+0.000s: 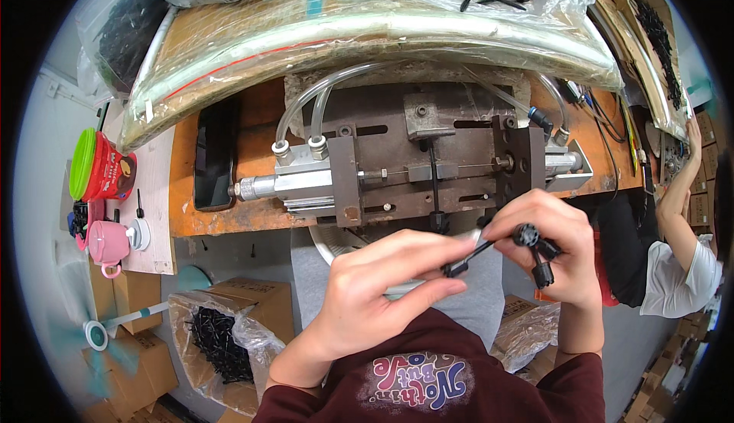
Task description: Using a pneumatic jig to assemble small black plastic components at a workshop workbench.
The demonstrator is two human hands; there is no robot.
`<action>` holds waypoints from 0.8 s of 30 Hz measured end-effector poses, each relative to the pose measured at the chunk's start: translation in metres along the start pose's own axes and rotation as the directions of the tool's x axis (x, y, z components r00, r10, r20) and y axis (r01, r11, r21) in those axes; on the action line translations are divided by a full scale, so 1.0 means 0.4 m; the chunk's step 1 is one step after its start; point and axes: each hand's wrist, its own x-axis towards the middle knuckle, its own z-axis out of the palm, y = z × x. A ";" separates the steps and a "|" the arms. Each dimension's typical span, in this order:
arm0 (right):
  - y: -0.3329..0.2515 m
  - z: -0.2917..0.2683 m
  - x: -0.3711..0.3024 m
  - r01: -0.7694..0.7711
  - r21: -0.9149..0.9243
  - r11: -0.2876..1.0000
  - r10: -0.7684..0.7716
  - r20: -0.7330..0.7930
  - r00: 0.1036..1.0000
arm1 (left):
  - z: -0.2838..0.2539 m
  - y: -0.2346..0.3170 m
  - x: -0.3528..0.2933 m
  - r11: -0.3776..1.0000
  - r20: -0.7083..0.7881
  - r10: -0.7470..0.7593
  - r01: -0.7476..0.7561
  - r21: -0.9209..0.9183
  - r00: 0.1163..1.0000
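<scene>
Between the fingertips of my left hand (382,281) is the ribbed end of a thin black plastic rod (479,250), which slants up toward my other hand. My right hand (554,243) is closed around several similar black rods, and their thick ribbed heads (543,273) stick out below the fingers. Just beyond both hands stands a dark metal clamping fixture (382,148) with a silver air cylinder (306,184) on its left. Another black rod (435,182) lies across the middle of this fixture, its head toward me.
Clear hoses (336,79) arch over the fixture's back. Behind it, a plastic-covered tray (252,40) carries loose black parts. A phone (215,155) lies left on the orange bench; a pink cup (108,241) stands farther left. Another person (680,270) sits at the right. An open box (264,300) holds black rods.
</scene>
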 end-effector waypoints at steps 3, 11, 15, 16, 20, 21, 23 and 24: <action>0.004 0.006 -0.005 -0.039 0.142 0.989 0.054 -0.097 0.994 | -0.009 0.014 -0.011 0.991 0.012 0.102 -0.103 0.090 0.995; 0.021 0.030 -0.021 0.056 -0.103 0.993 -0.089 -0.352 0.932 | 0.040 -0.065 0.001 0.673 -0.062 0.313 -0.175 0.719 0.948; 0.058 0.075 -0.047 0.210 -0.117 0.971 -0.240 -0.473 0.848 | 0.058 -0.100 0.019 0.553 -0.024 0.347 -0.184 0.812 0.938; 0.054 0.070 -0.049 0.216 -0.142 0.966 -0.257 -0.433 0.864 | 0.059 -0.096 0.022 0.541 -0.024 0.330 -0.168 0.824 0.944; 0.049 0.064 -0.059 0.219 -0.379 0.899 -0.348 -0.318 0.882 | 0.051 -0.085 0.035 0.515 0.003 0.331 -0.183 0.837 0.944; 0.049 0.062 -0.057 0.232 -0.421 0.877 -0.379 -0.308 0.873 | 0.051 -0.085 0.035 0.519 0.004 0.325 -0.182 0.835 0.946; 0.058 0.065 -0.056 0.255 -0.493 0.832 -0.442 -0.310 0.842 | 0.048 -0.080 0.034 0.549 0.000 0.294 -0.169 0.818 0.956; 0.057 0.065 -0.060 0.243 -0.524 0.816 -0.438 -0.287 0.852 | 0.046 -0.076 0.035 0.574 -0.004 0.268 -0.157 0.803 0.963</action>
